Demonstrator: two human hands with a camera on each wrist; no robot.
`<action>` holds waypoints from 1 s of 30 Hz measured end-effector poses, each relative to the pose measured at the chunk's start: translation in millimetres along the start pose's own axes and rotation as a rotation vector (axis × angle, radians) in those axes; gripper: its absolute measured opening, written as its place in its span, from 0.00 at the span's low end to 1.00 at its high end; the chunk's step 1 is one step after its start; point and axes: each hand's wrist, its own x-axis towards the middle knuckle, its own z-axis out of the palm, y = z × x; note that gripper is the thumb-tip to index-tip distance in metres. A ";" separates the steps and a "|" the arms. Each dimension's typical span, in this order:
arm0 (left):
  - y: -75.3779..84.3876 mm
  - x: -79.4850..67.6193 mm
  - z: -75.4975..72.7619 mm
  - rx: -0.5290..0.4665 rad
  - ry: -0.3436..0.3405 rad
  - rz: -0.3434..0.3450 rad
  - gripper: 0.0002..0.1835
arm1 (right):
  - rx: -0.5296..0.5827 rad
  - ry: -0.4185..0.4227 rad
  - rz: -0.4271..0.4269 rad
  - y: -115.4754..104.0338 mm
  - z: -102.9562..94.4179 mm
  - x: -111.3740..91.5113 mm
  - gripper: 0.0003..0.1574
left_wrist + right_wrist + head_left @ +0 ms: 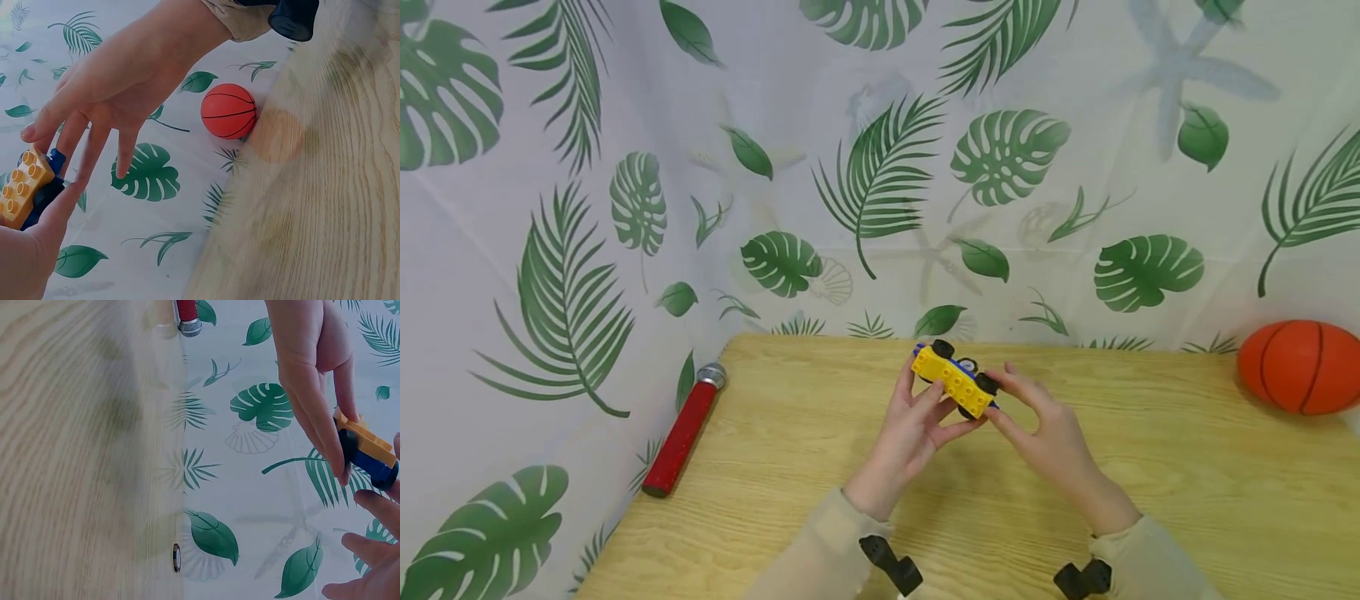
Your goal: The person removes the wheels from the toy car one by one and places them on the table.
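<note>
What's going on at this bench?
A person is holding a toy car just above the table with both hands. The left hand grips it, while the right hand pinches its right end. A microphone lies along the table's left edge, and a ball sits near the far right corner, neither in hand.

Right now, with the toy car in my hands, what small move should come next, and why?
Probably lower the car toward the table, wheels down. Your left hand and right hand both grip it, the wrist views show it held off the table, and its studded side faces you.
</note>
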 end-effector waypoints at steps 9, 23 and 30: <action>1.1 -3.0 -2.5 0.004 -0.021 -0.013 0.35 | -0.007 0.005 0.006 -1.8 -3.7 -1.3 0.23; 2.7 -3.4 0.2 0.095 0.010 0.028 0.29 | 0.000 0.042 -0.003 -0.9 0.7 -0.9 0.23; 5.3 -5.3 -0.3 0.097 0.004 0.030 0.29 | 0.004 -0.020 0.029 -0.7 3.1 -1.0 0.25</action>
